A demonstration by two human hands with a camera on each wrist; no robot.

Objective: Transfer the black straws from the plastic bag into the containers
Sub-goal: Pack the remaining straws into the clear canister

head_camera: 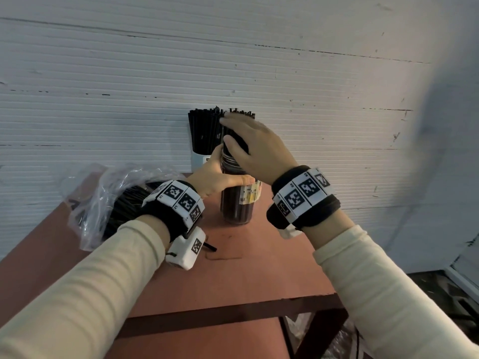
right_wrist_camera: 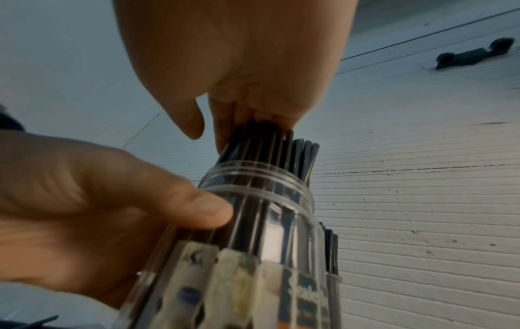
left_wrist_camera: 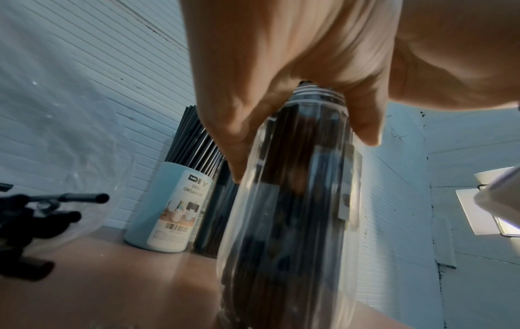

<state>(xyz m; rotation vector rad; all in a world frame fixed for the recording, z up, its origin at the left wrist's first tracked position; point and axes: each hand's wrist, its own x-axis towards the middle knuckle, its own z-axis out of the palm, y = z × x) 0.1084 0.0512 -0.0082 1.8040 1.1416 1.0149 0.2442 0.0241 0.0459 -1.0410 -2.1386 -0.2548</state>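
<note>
A clear plastic jar (head_camera: 237,203) packed with black straws (head_camera: 234,137) stands on the reddish table (head_camera: 259,270). My left hand (head_camera: 217,174) grips the jar just below its threaded neck, thumb across the front (right_wrist_camera: 197,209). My right hand (head_camera: 251,146) is curled over the straws that stick out of the jar's mouth, fingers on their tips (right_wrist_camera: 267,142). The left wrist view looks up the jar (left_wrist_camera: 295,211) to the palm around its neck. A crumpled clear plastic bag (head_camera: 103,198) with more black straws lies at the left.
A white desk organizer (head_camera: 201,159) full of straws stands against the white ribbed wall, with a dark container (left_wrist_camera: 214,222) beside it. One loose straw (head_camera: 210,247) lies near my left wrist. The table's front edge (head_camera: 233,307) runs below my forearms.
</note>
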